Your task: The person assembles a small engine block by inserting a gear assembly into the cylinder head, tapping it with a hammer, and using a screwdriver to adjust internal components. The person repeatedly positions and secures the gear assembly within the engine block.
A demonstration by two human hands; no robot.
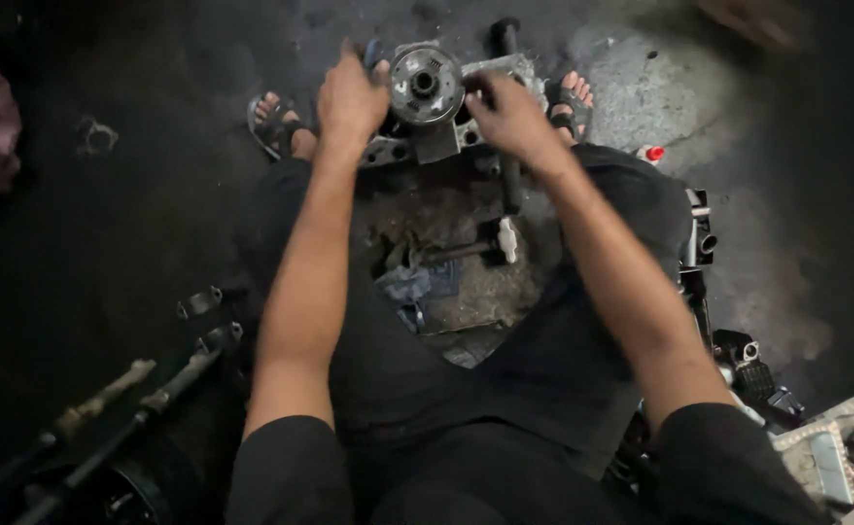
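- Head view, centre top: we see a grey metal engine casing (446, 117) resting on the dark, oily floor (135, 214) between the person's two sandalled feet (273, 124), a placement that seems to brace it from either side.
- A round clutch-like disc (426, 85) with a toothed hub faces upward on the casing, within easy reach of both arms.
- The left hand (351, 97) lies against the casing's left edge, fingers curled over it; we judge it a steadying grip, though the fingertips are hidden.
- The right hand (509, 115) closes on the casing's right side just beside the disc; whether it pinches a small part we cannot tell. The hands stay apart, one on each flank.
- Below the casing, a T-shaped tool (475, 248) and a crumpled rag (409, 287) lie on a stained board (485, 292) between the knees.
- At right, a small red-and-white cap (650, 154) sits on the floor; its label is too small to judge.
- Lower left, long metal shafts (125, 399); lower right, further engine parts (835, 447).
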